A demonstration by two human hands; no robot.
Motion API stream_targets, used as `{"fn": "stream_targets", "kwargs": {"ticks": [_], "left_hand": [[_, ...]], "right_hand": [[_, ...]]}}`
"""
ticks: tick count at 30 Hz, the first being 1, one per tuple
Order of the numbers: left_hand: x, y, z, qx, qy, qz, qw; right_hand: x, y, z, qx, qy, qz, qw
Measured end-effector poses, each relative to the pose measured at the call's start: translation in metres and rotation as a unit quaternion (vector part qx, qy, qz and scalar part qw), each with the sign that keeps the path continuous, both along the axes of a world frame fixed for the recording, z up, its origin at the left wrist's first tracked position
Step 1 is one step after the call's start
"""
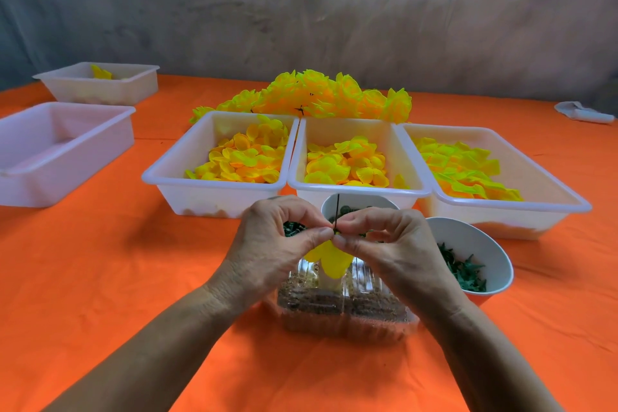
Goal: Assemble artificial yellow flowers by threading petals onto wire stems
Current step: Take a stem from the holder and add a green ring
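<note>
Head view, only view.
Left hand [267,237]: thumb and forefinger pinched together on the wire stem [337,212], at the point where the petals sit.
Right hand [394,244]: thumb and forefinger pinched on the same point from the other side; fingertips of both hands meet there.
Wire stem: dark, thin, upright, rising above the fingers in front of the near cup.
Yellow petal piece [329,259]: threaded on the stem, hanging below the fingers, held above the clear container [347,311].
Clear container: on the surface just under the hands, brown granular fill; its near edge is well back from the lower frame edge.
Three white trays: left tray [174,177], middle tray [361,191] and right tray [548,197] stand rim against rim in a row behind the hands, each holding loose yellow petals.
Paper cups: one [361,202] directly behind the fingers, one [475,244] to the right, both with green plastic parts; a third is mostly hidden by the left hand.
Finished flowers [317,95]: heaped behind the tray row.
Far left: two more white trays, the nearer [67,150] cut by the frame edge, the farther [100,84] with a few petals.
Open room: bare orange surface [117,278] on the near left and near right of the forearms.
Far right: pale cloth-like bundle [582,112] near the surface's back edge.
</note>
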State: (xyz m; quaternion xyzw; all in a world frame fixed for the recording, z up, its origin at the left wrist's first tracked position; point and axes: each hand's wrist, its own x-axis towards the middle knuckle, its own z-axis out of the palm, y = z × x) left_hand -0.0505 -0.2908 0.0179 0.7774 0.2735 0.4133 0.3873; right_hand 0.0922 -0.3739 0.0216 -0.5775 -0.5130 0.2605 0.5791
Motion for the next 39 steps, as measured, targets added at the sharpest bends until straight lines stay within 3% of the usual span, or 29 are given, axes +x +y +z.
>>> {"fn": "stream_targets", "kwargs": {"ticks": [6, 13, 19, 30, 39], "left_hand": [[0.002, -0.001, -0.003, 0.041, 0.016, -0.012, 0.999], [-0.007, 0.005, 0.002, -0.052, -0.038, 0.016, 0.998], [-0.003, -0.003, 0.003, -0.039, -0.017, -0.014, 0.999], [0.002, 0.005, -0.007, 0.0, -0.027, -0.062, 0.998], [0.006, 0.003, -0.004, 0.004, -0.026, -0.037, 0.999]], "right_hand": [[-0.003, -0.005, -0.003, -0.016, -0.012, -0.007, 1.0], [0.008, -0.009, 0.0, -0.031, 0.048, -0.016, 0.998], [0.0, -0.004, 0.003, 0.001, -0.012, 0.015, 1.0], [0.002, 0.001, -0.002, 0.01, -0.103, -0.022, 0.994], [0.011, -0.002, 0.005, -0.03, -0.014, 0.027, 0.999]]}}
